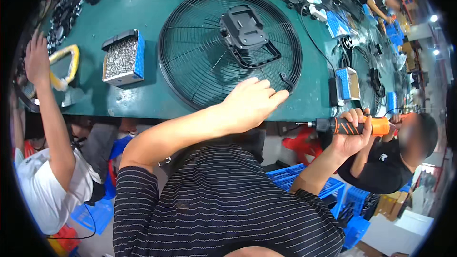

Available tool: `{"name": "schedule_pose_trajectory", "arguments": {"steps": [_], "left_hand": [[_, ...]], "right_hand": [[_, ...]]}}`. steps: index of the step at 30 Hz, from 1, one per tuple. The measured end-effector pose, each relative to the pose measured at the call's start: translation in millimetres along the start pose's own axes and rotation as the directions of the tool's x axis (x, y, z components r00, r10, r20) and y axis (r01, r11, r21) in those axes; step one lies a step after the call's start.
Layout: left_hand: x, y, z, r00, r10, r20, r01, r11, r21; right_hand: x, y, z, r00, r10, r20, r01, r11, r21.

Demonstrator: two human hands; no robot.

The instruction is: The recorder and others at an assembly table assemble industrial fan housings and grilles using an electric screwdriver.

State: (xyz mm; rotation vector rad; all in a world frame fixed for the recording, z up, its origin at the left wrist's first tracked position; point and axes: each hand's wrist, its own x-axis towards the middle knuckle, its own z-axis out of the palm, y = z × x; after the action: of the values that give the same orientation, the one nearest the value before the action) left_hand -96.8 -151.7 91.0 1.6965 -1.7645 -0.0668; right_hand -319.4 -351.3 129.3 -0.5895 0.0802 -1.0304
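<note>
My right hand (351,133) grips an orange and black electric screwdriver (376,126) just off the table's front edge, its bit pointing left. A round black wire fan guard (190,62) lies on the green table before me. On the guard sits a black plastic housing (245,28) with a loop-shaped bracket at its lower end. Over the guard's near rim is my left hand (250,103), back upward, fingers curled under and thumb out to the right. What those fingers hold, if anything, is hidden. A small black part (286,79) lies on the guard beyond the thumb.
Left of the guard stands a blue cardboard box (139,57) full of small metal screws. A yellow-wrapped ring (71,64) lies farther left, beside a co-worker's hand (37,59). Another box (350,84) and a cable (312,38) are on the right. Co-workers sit on both sides.
</note>
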Motion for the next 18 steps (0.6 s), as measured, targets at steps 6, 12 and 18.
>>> {"name": "schedule_pose_trajectory", "arguments": {"steps": [6,12,18], "left_hand": [[48,-8,-54,0.991,-0.122,0.062,0.137,0.919,-0.371],[129,-31,-162,0.967,-0.256,-0.021,0.208,0.83,-0.517],[145,-41,-191,0.957,-0.287,-0.048,0.23,0.847,-0.478]], "right_hand": [[-6,-11,-61,0.992,-0.025,-0.127,-0.011,0.962,-0.272],[3,21,-74,0.963,0.008,-0.269,-0.095,0.945,-0.312],[13,42,-72,0.948,0.02,-0.317,-0.133,0.932,-0.337]]}}
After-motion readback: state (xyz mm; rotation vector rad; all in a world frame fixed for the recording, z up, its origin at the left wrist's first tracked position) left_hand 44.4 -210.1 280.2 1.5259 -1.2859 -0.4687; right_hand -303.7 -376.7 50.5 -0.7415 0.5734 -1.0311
